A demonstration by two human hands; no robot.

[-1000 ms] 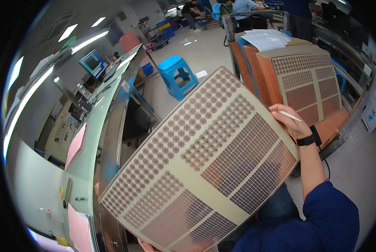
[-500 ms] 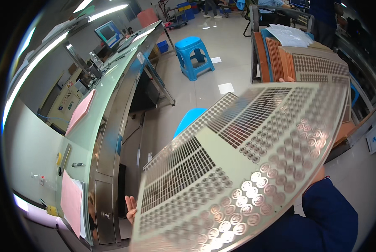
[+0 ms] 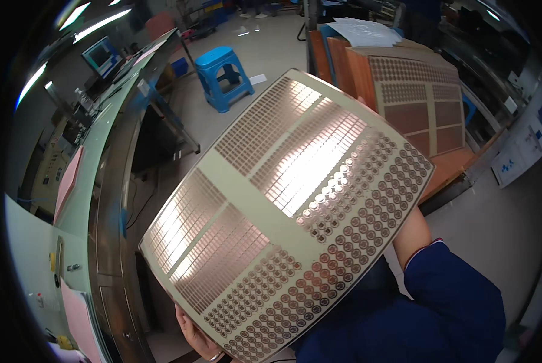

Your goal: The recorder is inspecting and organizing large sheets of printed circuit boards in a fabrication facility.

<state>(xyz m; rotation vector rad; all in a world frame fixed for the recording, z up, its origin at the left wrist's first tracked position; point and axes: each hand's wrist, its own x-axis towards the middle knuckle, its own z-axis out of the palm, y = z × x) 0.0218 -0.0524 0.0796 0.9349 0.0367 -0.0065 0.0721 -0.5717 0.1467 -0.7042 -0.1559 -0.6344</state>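
A large copper-patterned circuit board panel [image 3: 240, 196], pale green with rows of round and rectangular copper shapes, is tilted up in front of me. My left hand [image 3: 193, 334] is closed on its lower left edge, the fingers partly behind it. On the other side, my right hand [image 3: 411, 235] supports the panel's right edge. Its wrist shows beside a dark blue sleeve, while most of its fingers are hidden behind the panel. Bright light reflects off the copper.
A rack at the right holds several similar upright panels [image 3: 428, 112] with white sheets [image 3: 364, 31] on top. A blue stool [image 3: 222, 78] stands on the floor ahead. Along the left runs a long workbench [image 3: 116, 121] with pink sheets [image 3: 70, 181] and a monitor [image 3: 101, 55].
The panel has swung to face me more squarely and moved left in view, away from the racked panels. My left hand has closed on its edge; its fingers were spread before.
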